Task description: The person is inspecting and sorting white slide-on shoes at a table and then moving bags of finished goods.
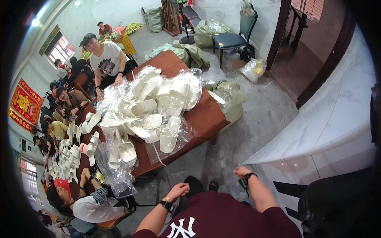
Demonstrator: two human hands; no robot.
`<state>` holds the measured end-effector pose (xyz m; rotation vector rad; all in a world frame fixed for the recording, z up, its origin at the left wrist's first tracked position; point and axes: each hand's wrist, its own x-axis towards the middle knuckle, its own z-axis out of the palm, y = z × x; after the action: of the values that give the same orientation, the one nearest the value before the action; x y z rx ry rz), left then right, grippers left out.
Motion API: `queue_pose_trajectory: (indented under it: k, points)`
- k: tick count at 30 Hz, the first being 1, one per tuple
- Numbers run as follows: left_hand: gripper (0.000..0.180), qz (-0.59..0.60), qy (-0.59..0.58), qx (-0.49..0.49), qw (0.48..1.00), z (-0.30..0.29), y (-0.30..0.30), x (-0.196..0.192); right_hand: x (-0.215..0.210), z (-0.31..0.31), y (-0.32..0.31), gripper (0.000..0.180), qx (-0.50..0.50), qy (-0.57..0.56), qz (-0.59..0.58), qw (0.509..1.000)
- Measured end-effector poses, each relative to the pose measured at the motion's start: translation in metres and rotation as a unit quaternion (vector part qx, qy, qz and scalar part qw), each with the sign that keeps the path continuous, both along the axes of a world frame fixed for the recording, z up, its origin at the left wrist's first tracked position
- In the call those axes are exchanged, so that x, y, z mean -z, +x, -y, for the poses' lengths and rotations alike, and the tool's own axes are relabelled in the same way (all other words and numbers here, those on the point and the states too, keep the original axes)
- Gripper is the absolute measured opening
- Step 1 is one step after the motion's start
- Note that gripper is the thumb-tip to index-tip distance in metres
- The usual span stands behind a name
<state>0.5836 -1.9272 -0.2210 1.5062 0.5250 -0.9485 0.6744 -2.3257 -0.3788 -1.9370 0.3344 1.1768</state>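
Note:
My left hand is curled closed in front of my body, with a dark watch on its wrist and nothing showing in the fingers. My right hand is also closed, held out beside the marble wall; a dark band circles its wrist and a thin strap dangles below. Neither hand touches the table. Ahead and to the left, white slippers, many in clear plastic bags, lie heaped on a table with a brown cloth. One bagged pair lies near the table's close edge, nearest my left hand.
People sit and stand along the table's left side; one person sits close at lower left. A dark chair, sacks and a plastic bag stand beyond. A marble wall curves along my right, near a doorway.

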Motion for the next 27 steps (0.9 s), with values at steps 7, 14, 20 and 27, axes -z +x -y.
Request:
queue_pose_trajectory:
  k: [7, 14, 20, 27]
  points:
    - [0.039, 0.055, -0.024, 0.076, 0.995, 0.039, 0.083, -0.045, -0.04, 0.01, 0.115, 0.027, 0.127, 0.011, 0.08, 0.989]
    - [0.04, 0.116, -0.057, 0.11, 0.985, 0.047, 0.183, -0.046, -0.047, 0.064, 0.192, 0.02, 0.203, -0.103, 0.042, 0.973]
    - [0.036, 0.207, 0.008, 0.145, 0.967, 0.071, 0.288, -0.052, -0.012, 0.14, 0.208, 0.01, 0.334, -0.072, 0.012, 0.94]
    - [0.034, 0.138, -0.013, -0.026, 0.99, 0.069, 0.342, -0.061, 0.032, 0.252, 0.202, 0.027, 0.507, -0.065, -0.102, 0.853]
